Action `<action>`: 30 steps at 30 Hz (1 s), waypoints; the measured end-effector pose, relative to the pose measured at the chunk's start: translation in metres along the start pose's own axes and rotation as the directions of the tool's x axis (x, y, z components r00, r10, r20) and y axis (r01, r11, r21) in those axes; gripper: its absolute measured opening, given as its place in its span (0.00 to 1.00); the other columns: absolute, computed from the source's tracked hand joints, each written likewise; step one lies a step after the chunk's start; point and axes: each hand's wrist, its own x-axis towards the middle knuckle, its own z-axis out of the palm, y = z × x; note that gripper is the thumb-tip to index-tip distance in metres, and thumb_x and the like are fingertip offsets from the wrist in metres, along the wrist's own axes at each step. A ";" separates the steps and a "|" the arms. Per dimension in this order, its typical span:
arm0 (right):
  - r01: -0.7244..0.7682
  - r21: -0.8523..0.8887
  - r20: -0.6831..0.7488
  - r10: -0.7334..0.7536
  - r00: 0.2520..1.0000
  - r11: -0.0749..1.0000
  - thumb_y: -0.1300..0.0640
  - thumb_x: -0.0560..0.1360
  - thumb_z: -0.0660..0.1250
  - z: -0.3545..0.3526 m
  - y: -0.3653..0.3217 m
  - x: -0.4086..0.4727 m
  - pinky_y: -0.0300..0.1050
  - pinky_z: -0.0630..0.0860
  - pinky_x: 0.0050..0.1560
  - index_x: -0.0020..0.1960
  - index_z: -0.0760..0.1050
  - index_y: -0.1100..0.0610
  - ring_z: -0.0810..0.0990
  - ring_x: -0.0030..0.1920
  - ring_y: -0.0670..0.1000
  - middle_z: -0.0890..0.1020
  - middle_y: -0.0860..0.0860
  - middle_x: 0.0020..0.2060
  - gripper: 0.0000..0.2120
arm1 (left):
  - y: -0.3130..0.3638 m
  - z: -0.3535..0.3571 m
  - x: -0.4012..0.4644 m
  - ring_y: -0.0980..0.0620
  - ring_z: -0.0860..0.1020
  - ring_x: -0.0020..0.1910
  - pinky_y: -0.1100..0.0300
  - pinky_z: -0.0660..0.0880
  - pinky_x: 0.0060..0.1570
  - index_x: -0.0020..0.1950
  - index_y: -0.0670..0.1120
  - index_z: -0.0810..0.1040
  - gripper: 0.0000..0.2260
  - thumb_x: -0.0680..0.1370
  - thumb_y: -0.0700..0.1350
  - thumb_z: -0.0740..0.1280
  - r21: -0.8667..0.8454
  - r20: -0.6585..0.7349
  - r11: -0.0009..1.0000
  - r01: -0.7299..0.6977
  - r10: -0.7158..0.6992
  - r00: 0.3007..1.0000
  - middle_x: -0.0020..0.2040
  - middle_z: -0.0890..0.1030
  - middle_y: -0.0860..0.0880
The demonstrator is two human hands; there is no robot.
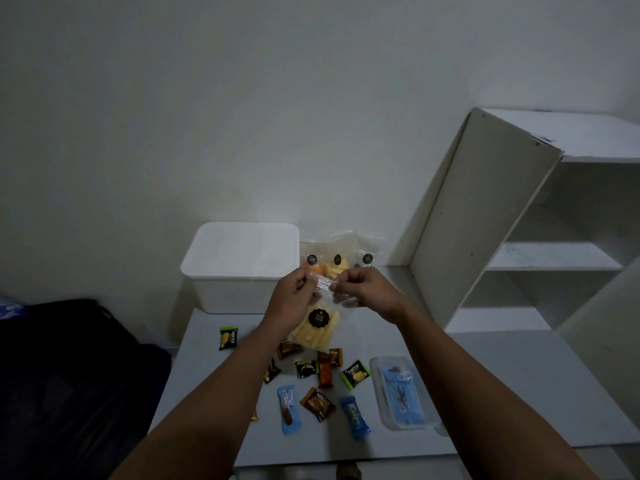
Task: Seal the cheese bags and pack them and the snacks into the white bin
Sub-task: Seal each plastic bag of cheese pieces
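Both hands meet above the table, curled onto the mouth of one clear cheese bag (313,327). The left hand (294,292) pinches the left end of the top strip between thumb and bent fingers; the right hand (360,289) pinches the right end, knuckles up. The strip runs side to side between the two sets of fingertips, and the bag hangs down from them toward the person, its yellow cheese sticks and a black round label below the pinch. So the seal's long axis lies straight across from one hand to the other, and neither hand is clearly nearer to it (each holds its own end). Judging by that grip, the step in hand is pressing the closure shut along that line; whether it is already closed I cannot tell.

Just beyond the fingertips, more cheese bags (341,256) lie with the same black labels, holding orange and yellow pieces. Beyond and to the left of the left hand's fingers stands the white bin (242,268), so the left hand looks the nearer for dropping the bag in.

Below the hanging bag, on the person's side of the fingers, small wrapped snacks (313,370) lie scattered on the table (485,393), green, brown and blue wrappers among them. To the right of these, under the right forearm, sits a clear tray (381,407) with blue packets. A white shelf unit (519,220) stands well off to the right.
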 end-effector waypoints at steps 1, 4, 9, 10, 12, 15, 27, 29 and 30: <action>0.000 0.010 0.000 0.000 1.000 1.000 0.57 0.78 0.72 0.000 0.000 0.000 0.53 0.80 0.54 0.50 0.82 0.62 0.85 0.46 0.52 0.87 0.62 0.47 0.07 | 0.001 0.000 0.000 0.61 0.78 0.34 0.68 0.77 0.38 0.39 0.47 0.74 0.14 0.84 0.41 0.62 -0.003 -0.004 1.000 0.001 -0.001 1.000 0.37 0.77 0.49; -0.001 0.034 -0.006 0.002 1.000 0.999 0.57 0.78 0.72 0.001 0.001 -0.001 0.52 0.80 0.54 0.51 0.82 0.63 0.85 0.47 0.53 0.87 0.59 0.45 0.08 | 0.002 0.001 0.000 0.57 0.78 0.34 0.66 0.77 0.38 0.39 0.46 0.75 0.13 0.84 0.40 0.63 -0.026 -0.018 1.000 0.015 -0.016 1.000 0.36 0.78 0.48; 0.003 0.034 0.025 -0.004 1.000 0.999 0.60 0.79 0.71 0.003 -0.003 0.000 0.49 0.80 0.53 0.47 0.81 0.58 0.85 0.47 0.52 0.86 0.54 0.42 0.03 | 0.005 0.002 -0.001 0.52 0.80 0.37 0.58 0.78 0.41 0.37 0.51 0.81 0.13 0.81 0.41 0.66 -0.008 0.014 0.999 0.031 -0.031 0.999 0.35 0.83 0.49; 0.009 0.016 0.026 -0.009 1.000 1.000 0.60 0.79 0.70 0.003 -0.004 0.000 0.48 0.80 0.53 0.46 0.81 0.58 0.85 0.47 0.52 0.86 0.54 0.42 0.03 | 0.004 0.002 -0.001 0.51 0.81 0.38 0.56 0.79 0.43 0.38 0.52 0.82 0.13 0.81 0.41 0.66 -0.003 0.028 0.999 0.036 -0.036 0.999 0.35 0.83 0.49; 0.024 -0.022 0.008 -0.024 1.000 0.999 0.58 0.79 0.71 0.003 -0.005 0.001 0.48 0.80 0.52 0.48 0.82 0.61 0.85 0.47 0.52 0.87 0.55 0.43 0.06 | 0.004 0.002 -0.001 0.51 0.83 0.39 0.52 0.81 0.47 0.38 0.54 0.83 0.14 0.81 0.41 0.66 0.005 0.029 0.999 0.040 -0.041 0.999 0.36 0.84 0.50; 0.024 0.027 -0.017 -0.024 1.000 0.999 0.57 0.79 0.72 0.003 -0.003 0.000 0.49 0.80 0.52 0.49 0.83 0.61 0.85 0.46 0.52 0.87 0.56 0.43 0.07 | 0.009 0.002 -0.001 0.54 0.81 0.37 0.56 0.80 0.45 0.38 0.52 0.81 0.15 0.82 0.39 0.64 -0.013 0.000 0.999 0.030 -0.030 1.000 0.37 0.83 0.49; 0.018 0.083 -0.039 -0.015 0.999 0.996 0.58 0.79 0.71 0.001 -0.008 -0.004 0.49 0.81 0.52 0.52 0.78 0.70 0.85 0.44 0.50 0.86 0.56 0.41 0.14 | 0.012 0.009 -0.006 0.59 0.81 0.32 0.66 0.75 0.35 0.42 0.45 0.82 0.08 0.80 0.39 0.67 -0.049 -0.051 0.998 0.030 -0.033 0.998 0.34 0.83 0.52; 0.023 0.118 -0.052 -0.017 0.999 0.993 0.57 0.79 0.71 0.000 -0.007 -0.006 0.50 0.81 0.53 0.53 0.79 0.70 0.85 0.44 0.50 0.86 0.56 0.42 0.15 | 0.013 0.009 -0.005 0.56 0.82 0.34 0.64 0.76 0.37 0.44 0.42 0.82 0.08 0.80 0.38 0.66 -0.079 -0.054 0.996 0.039 -0.043 0.998 0.35 0.84 0.49; 0.018 0.144 -0.057 -0.010 0.998 0.989 0.56 0.79 0.71 -0.001 -0.006 -0.007 0.51 0.81 0.54 0.53 0.79 0.70 0.85 0.45 0.50 0.86 0.55 0.42 0.15 | 0.013 0.008 -0.004 0.53 0.82 0.36 0.61 0.77 0.39 0.44 0.42 0.82 0.08 0.80 0.38 0.66 -0.097 -0.058 0.994 0.044 -0.050 0.997 0.35 0.84 0.48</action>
